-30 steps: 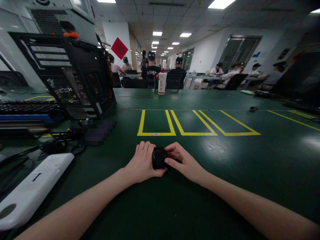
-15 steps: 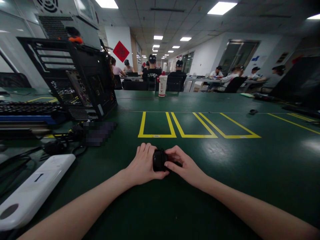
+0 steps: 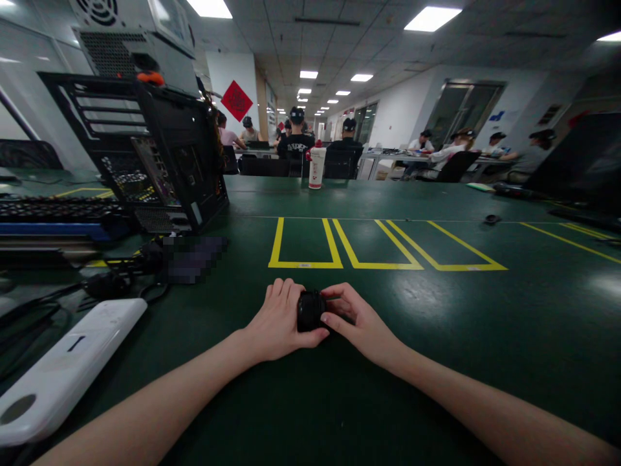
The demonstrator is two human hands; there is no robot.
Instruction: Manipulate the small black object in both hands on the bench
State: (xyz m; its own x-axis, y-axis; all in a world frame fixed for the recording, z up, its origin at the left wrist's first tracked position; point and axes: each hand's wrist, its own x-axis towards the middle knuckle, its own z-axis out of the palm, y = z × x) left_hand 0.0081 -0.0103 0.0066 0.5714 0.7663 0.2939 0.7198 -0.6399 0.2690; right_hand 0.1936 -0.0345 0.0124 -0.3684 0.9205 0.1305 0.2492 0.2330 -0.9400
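A short black cylinder with ringed edges, which looks like a camera lens [image 3: 310, 312], lies on its side low over the green table [image 3: 369, 414]. My left hand [image 3: 280, 323] is wrapped round its left end, the thumb running along the near side. From the right, my right hand [image 3: 356, 323] grips the other end between thumb and fingertips. The fingers partly hide the right end of the lens, and its glass does not show.
Yellow tape frames [image 3: 305, 265] mark the table beyond my hands. At left stand an open computer case [image 3: 179, 149], cables and a long white device [image 3: 72, 369]. A white bottle [image 3: 316, 167] stands at the far edge; a small black round object [image 3: 492, 219] lies at right.
The view has shifted very slightly. Both hands keep their hold on the lens, with hardly any visible movement.
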